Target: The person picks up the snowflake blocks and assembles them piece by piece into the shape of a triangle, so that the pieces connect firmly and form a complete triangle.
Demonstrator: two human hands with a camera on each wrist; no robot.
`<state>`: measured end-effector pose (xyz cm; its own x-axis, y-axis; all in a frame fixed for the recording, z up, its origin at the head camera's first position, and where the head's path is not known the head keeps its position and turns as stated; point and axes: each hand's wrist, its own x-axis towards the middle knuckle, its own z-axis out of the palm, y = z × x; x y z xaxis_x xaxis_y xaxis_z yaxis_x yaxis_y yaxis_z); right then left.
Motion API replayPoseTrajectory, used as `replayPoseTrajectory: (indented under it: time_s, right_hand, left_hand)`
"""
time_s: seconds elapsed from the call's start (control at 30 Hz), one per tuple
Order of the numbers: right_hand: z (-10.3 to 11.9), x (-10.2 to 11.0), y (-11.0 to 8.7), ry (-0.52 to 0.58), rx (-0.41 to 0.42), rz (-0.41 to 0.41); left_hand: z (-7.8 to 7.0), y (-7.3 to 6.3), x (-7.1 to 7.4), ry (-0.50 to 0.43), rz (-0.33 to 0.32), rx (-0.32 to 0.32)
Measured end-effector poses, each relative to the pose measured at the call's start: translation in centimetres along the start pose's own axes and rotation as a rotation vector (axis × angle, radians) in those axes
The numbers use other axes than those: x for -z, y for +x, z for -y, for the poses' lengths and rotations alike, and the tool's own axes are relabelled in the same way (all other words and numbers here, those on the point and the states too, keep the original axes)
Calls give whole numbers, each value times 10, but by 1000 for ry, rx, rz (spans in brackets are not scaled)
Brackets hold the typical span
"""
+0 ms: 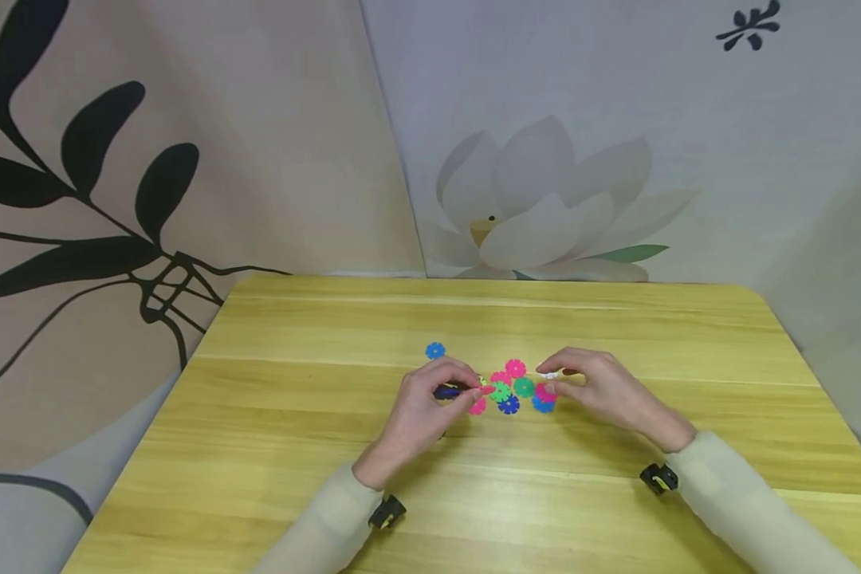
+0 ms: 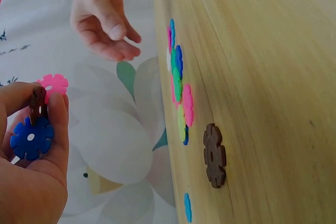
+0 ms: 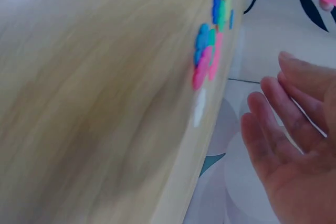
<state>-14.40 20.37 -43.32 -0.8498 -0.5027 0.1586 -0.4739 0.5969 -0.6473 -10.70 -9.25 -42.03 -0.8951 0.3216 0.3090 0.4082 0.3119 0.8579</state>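
Several linked discs (image 2: 39,130) sat pinched in my left hand (image 1: 425,406); my empty, relaxed right hand (image 1: 606,389) needed light edge-pinching of loose discs (image 1: 524,387) below.

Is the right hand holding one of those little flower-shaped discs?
No, the right wrist view shows the right hand with nothing in its fingers.

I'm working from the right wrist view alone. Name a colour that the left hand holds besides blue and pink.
Observer: Brown; in the left hand, a brown disc shows between the blue disc and the pink disc.
Operator: Report any brown on the table.
Observer: A second brown disc lies on the table.
Operator: Give me the right sleeve's colour.
Observer: The right sleeve is cream.
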Motion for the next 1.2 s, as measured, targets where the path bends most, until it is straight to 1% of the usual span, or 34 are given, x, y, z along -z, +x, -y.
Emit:
replayPoseTrajectory:
  time_s: [0.2,0.37,0.6,0.8,0.97,1.03,1.2]
  right_hand:
    - [-8,0,2,-56,-14,110]
    - [-12,-1,6,-79,19,162]
    - [-17,-4,9,-108,33,230]
    - [-16,-9,11,-144,39,247]
    - [-15,-9,10,-190,48,227]
    - [-15,-9,10,-192,34,216]
    - [-14,-8,11,-158,-11,214]
  left_hand:
    - [2,0,0,8,3,4]
    - [2,-1,0,14,-7,-6]
    - [2,-1,0,19,-3,21]
    - [4,-2,-1,16,-3,10]
    - [3,-1,-1,12,-3,11]
    - [3,-1,-1,9,-5,11]
    - [3,-1,-1,-5,-8,25]
